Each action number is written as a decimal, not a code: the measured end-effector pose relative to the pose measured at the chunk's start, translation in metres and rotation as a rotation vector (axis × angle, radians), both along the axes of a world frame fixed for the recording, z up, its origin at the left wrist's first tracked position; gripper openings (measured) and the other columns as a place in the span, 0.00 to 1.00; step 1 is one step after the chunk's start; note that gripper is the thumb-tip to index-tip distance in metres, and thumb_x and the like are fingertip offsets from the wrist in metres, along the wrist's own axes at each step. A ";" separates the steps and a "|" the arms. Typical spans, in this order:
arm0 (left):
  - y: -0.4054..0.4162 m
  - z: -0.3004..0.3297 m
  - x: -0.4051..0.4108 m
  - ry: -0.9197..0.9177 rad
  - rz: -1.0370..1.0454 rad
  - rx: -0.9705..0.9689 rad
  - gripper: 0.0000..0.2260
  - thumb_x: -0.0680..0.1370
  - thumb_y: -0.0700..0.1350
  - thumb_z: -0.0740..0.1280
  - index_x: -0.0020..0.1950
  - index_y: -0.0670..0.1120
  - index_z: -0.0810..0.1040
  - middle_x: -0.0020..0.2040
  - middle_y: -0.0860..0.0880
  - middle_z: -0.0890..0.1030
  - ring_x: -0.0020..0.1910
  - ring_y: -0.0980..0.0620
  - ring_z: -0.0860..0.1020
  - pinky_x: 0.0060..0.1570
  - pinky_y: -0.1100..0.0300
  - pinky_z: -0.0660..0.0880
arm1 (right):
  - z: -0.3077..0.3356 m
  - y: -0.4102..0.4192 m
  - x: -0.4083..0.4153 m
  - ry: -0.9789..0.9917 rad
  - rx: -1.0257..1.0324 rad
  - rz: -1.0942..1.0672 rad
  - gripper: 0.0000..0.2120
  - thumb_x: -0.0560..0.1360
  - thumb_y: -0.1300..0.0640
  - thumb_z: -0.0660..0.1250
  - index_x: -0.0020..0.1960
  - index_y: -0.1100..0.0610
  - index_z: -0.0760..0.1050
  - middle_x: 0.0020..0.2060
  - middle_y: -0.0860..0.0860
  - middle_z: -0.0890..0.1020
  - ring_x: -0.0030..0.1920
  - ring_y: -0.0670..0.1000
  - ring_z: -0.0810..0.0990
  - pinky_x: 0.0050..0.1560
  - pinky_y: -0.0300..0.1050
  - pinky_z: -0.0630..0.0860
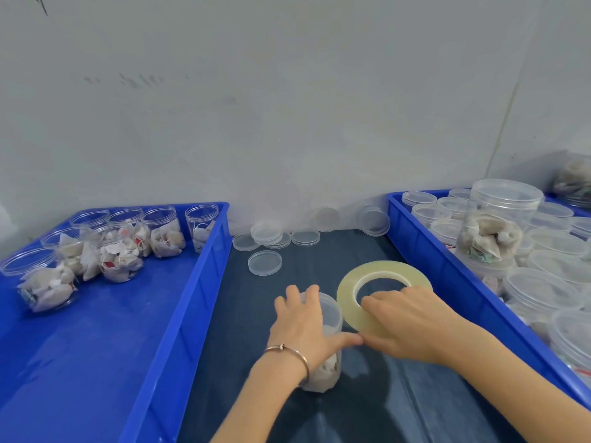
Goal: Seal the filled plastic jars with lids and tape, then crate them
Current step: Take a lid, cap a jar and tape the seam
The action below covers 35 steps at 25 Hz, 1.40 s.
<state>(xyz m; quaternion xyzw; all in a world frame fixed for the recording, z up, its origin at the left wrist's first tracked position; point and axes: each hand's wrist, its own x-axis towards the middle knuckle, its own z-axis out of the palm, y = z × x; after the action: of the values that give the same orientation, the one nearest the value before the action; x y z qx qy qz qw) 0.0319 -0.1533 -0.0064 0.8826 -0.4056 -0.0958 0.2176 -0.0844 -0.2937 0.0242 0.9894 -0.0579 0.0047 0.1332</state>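
Between the two blue crates, on the dark table top [367, 410]: left hand [307, 327] clamped over a lidded jar [326, 318], palm on the lid, fingers draped down the far side, thumb pressed out to the right against the rim. Right hand [406, 324] pinching a wide roll of clear tape [382, 292], fingers hooked through the core, roll tilted and held just beside the jar, thumb tips of both hands meeting at the seam. Probably the start of a wrap, tape end being stuck down at the lid edge; free strip itself too faint to make out. Risks from here, as a guess: tape end lifting if the left thumb lets go early; strip riding up onto the lid or down the wall if the roll stays tilted; jar skidding or tipping under the pull, light as it looks with only paper sachets inside. Further out: loose lids [265, 263] scattered toward the wall. Left crate [179, 314] with open, filled jars [121, 257] waiting at its far end. Right crate [447, 266] packed with capped jars, one taller jar [499, 219] standing on top of them.
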 end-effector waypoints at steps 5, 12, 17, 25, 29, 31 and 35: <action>0.017 0.003 0.023 0.078 -0.313 -0.066 0.32 0.68 0.60 0.73 0.68 0.61 0.62 0.62 0.60 0.63 0.63 0.57 0.61 0.61 0.59 0.66 | 0.002 -0.027 -0.023 0.017 -0.065 0.054 0.27 0.73 0.29 0.43 0.41 0.51 0.64 0.31 0.47 0.71 0.34 0.52 0.70 0.37 0.47 0.65; 0.025 0.025 0.039 0.120 -0.552 0.153 0.31 0.71 0.51 0.74 0.68 0.64 0.61 0.68 0.64 0.60 0.68 0.59 0.54 0.68 0.58 0.60 | 0.014 -0.058 -0.034 -0.038 -0.186 -0.116 0.33 0.69 0.27 0.35 0.36 0.50 0.66 0.32 0.45 0.72 0.42 0.46 0.70 0.63 0.50 0.58; 0.013 0.022 0.008 0.006 -0.430 0.256 0.24 0.71 0.45 0.69 0.59 0.59 0.60 0.63 0.64 0.58 0.71 0.46 0.52 0.54 0.45 0.70 | -0.001 -0.042 -0.011 -0.068 -0.016 -0.207 0.28 0.72 0.28 0.46 0.31 0.52 0.60 0.29 0.46 0.66 0.37 0.49 0.67 0.35 0.44 0.61; 0.006 0.006 -0.006 0.011 0.074 -0.024 0.35 0.69 0.62 0.70 0.69 0.48 0.60 0.63 0.50 0.62 0.65 0.49 0.64 0.61 0.58 0.66 | -0.011 -0.033 0.010 -0.192 0.032 -0.289 0.27 0.72 0.29 0.48 0.33 0.52 0.62 0.31 0.46 0.68 0.35 0.46 0.62 0.39 0.46 0.61; 0.010 0.020 0.005 0.001 -0.090 0.080 0.31 0.70 0.59 0.70 0.68 0.50 0.63 0.63 0.52 0.66 0.63 0.49 0.64 0.59 0.57 0.67 | -0.010 -0.028 0.007 -0.180 0.116 -0.214 0.25 0.66 0.33 0.42 0.36 0.54 0.63 0.33 0.48 0.70 0.40 0.48 0.66 0.42 0.46 0.65; 0.014 0.034 0.020 0.073 -0.191 0.191 0.33 0.71 0.56 0.70 0.72 0.54 0.61 0.70 0.56 0.65 0.67 0.49 0.65 0.63 0.54 0.68 | -0.011 -0.022 0.007 -0.184 0.113 -0.180 0.25 0.65 0.34 0.41 0.38 0.54 0.63 0.34 0.48 0.70 0.40 0.48 0.66 0.42 0.46 0.66; 0.012 0.045 0.029 0.003 -0.370 0.385 0.24 0.75 0.47 0.66 0.68 0.58 0.62 0.67 0.58 0.64 0.59 0.45 0.68 0.57 0.53 0.67 | -0.012 -0.014 0.017 -0.206 0.065 -0.221 0.22 0.73 0.35 0.48 0.42 0.54 0.66 0.37 0.46 0.70 0.43 0.49 0.64 0.43 0.47 0.65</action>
<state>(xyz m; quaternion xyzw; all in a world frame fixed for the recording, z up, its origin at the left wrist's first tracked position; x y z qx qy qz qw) 0.0605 -0.1416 0.0386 0.8185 -0.5339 -0.2108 0.0249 -0.0671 -0.3074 0.0124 0.9750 -0.1800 0.0896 0.0944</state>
